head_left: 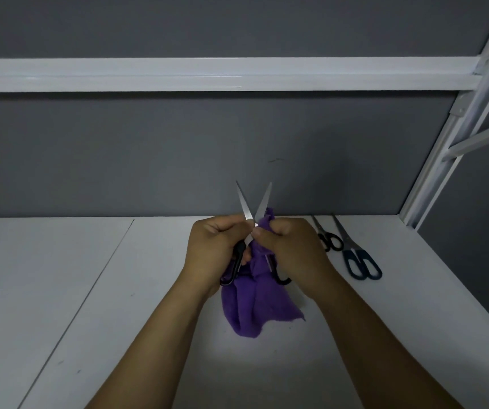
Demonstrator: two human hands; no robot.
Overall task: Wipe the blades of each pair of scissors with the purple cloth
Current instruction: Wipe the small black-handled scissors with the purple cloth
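Observation:
A pair of black-handled scissors is held upright above the white table, its two blades spread apart and pointing up. My left hand grips its left handle. My right hand pinches the purple cloth against the base of the right blade; the cloth hangs down between my wrists and hides part of the handles. Two more pairs lie flat on the table to the right: small black scissors and larger dark-blue-handled scissors.
The white table has a seam running diagonally on its left. A grey wall with a white rail stands behind. A white metal frame post rises at the right.

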